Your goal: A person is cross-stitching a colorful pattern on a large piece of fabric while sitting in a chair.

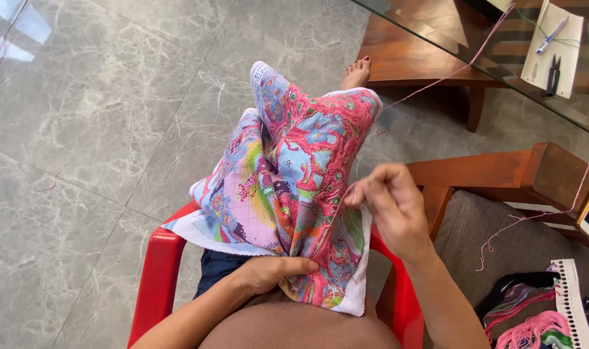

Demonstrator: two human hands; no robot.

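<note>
A colourful cross-stitch canvas [288,187], worked largely in pink, blue and lilac, is draped over the lap of a person seated in a red plastic chair [157,271]. The lower bunched edge of the fabric is gripped by the left hand [268,271], fingers curled into the cloth. The right hand [388,200] is held at the fabric's right edge, fingertips pinched together on a pink thread [436,81]. Thread skeins [533,323] are seen at lower right, and small scissors [553,74] on a glass tabletop [436,26].
</note>
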